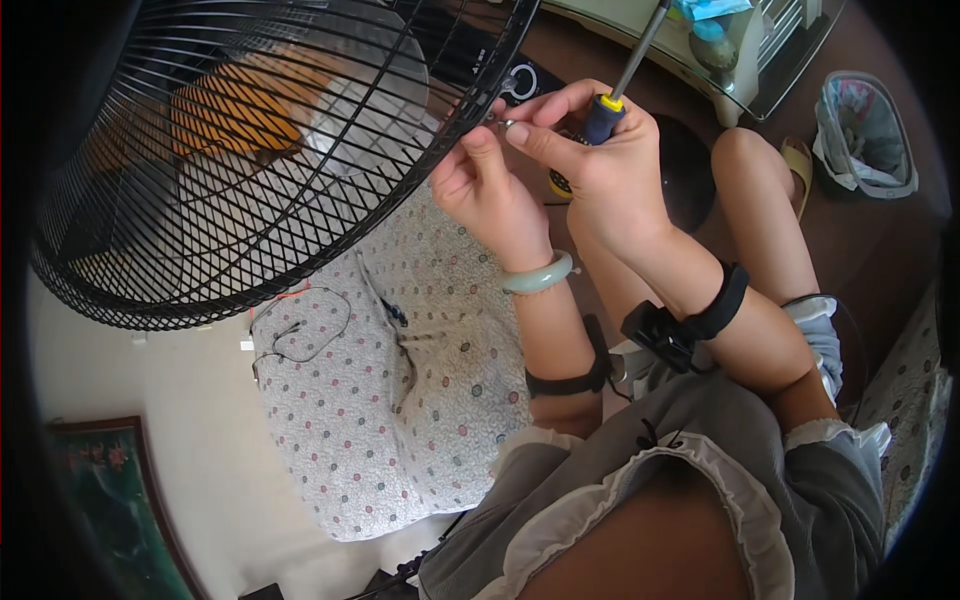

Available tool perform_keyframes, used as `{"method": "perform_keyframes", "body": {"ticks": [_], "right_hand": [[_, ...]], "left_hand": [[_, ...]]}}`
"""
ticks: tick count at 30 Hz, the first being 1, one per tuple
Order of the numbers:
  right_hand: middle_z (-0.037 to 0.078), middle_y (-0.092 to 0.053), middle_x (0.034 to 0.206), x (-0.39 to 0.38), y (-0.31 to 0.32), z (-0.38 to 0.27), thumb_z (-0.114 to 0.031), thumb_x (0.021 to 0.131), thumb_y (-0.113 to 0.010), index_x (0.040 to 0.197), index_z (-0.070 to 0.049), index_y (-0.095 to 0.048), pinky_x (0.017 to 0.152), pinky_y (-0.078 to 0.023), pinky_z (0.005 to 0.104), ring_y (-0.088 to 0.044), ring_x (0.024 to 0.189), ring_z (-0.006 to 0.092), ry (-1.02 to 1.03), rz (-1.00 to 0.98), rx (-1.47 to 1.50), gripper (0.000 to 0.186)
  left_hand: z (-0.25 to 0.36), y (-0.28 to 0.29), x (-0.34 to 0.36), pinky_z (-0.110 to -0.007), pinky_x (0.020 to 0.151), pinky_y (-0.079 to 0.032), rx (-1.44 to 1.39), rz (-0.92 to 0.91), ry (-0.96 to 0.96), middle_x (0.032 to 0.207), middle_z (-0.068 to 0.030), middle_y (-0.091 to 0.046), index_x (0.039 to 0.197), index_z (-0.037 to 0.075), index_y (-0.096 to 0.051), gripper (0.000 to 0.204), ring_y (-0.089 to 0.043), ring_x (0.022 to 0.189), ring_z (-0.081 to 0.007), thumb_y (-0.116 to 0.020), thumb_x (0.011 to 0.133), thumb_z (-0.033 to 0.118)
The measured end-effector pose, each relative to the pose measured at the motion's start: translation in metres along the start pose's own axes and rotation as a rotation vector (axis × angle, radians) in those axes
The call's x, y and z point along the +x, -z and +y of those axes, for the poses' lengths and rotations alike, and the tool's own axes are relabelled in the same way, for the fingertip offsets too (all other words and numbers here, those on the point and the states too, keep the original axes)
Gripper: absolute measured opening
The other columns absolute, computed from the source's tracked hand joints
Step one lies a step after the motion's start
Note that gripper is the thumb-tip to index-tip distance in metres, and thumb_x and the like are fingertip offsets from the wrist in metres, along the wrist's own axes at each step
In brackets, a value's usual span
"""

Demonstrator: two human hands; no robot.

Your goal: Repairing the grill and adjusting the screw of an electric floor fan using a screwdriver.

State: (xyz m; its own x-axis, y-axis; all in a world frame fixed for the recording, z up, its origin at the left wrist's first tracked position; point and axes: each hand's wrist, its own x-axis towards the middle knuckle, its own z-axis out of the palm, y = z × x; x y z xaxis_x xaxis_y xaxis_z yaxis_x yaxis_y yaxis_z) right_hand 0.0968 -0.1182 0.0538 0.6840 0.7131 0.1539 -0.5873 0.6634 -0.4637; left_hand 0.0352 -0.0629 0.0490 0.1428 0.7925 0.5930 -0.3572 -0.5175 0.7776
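Both hands at the fan rim, screwdriver tucked in the right

Small metal piece (508,124) sits at the right fingertips, right beside the rim of the black fan (300,215). Looks light, hard and slick, easily dropped; best pinched by its edges. Exact shape too small to tell.

Fan cage: thin wires, probably springy; the rim seems the firmest place to hold.

Screwdriver (603,118), dark blue and yellow handle, rests in the right hand (615,170), shaft slanting up and away from the rim. Likely rigid, light, with good grip on the handle.

Right hand: closed around the handle, thumb and forefinger brought together at the metal piece. Left hand (483,185): thumb and fingers bent up at the rim, close to the right fingertips; cannot tell whether they pinch rim or piece. Wrists apart, forearms rising from below.

Farther out: pale bracelet (537,276) on the left wrist, patterned bed cover (450,430) beneath, bin (908,188) upper right.
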Motion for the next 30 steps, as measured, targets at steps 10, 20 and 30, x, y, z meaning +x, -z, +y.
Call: {"method": "perform_keyframes", "body": {"ticks": [10, 20, 30], "right_hand": [[0.005, -0.06, 0.069, 0.006, 0.006, -0.005, 0.007, 0.067, -0.063, 0.068, 0.0, -0.054, 0.056, -0.046, 0.0186, -0.056, 0.062, 0.0068, 0.043, 0.018, 0.024, 0.011], [0.01, -0.062, 0.079, 0.003, 0.048, -0.01, 0.009, 0.068, -0.063, 0.071, -0.001, -0.054, 0.07, -0.049, 0.0236, -0.059, 0.075, 0.0121, -0.026, 0.061, 0.016, 0.014], [0.009, -0.062, 0.078, 0.004, 0.063, -0.016, 0.008, 0.068, -0.063, 0.072, -0.001, -0.055, 0.07, -0.048, 0.0229, -0.059, 0.074, 0.011, -0.076, 0.057, 0.065, 0.013]], "left_hand": [[-0.002, -0.013, 0.008, -0.027, 0.066, -0.047, 0.168, 0.006, -0.191, 0.078, -0.0137, -0.061, 0.082, -0.006, -0.056, 0.024, -0.059, 0.074, -0.0178, -0.059, 0.081, 0.017], [0.001, -0.028, 0.01, -0.031, 0.077, -0.044, 0.2, -0.047, -0.246, 0.084, -0.0178, -0.057, 0.081, -0.009, -0.049, 0.033, -0.057, 0.075, -0.0213, -0.053, 0.085, 0.023], [0.012, -0.038, 0.01, -0.032, 0.085, -0.038, 0.287, -0.136, -0.251, 0.082, -0.0175, -0.058, 0.083, -0.006, -0.05, 0.033, -0.055, 0.081, -0.0183, -0.044, 0.089, 0.025]]}}
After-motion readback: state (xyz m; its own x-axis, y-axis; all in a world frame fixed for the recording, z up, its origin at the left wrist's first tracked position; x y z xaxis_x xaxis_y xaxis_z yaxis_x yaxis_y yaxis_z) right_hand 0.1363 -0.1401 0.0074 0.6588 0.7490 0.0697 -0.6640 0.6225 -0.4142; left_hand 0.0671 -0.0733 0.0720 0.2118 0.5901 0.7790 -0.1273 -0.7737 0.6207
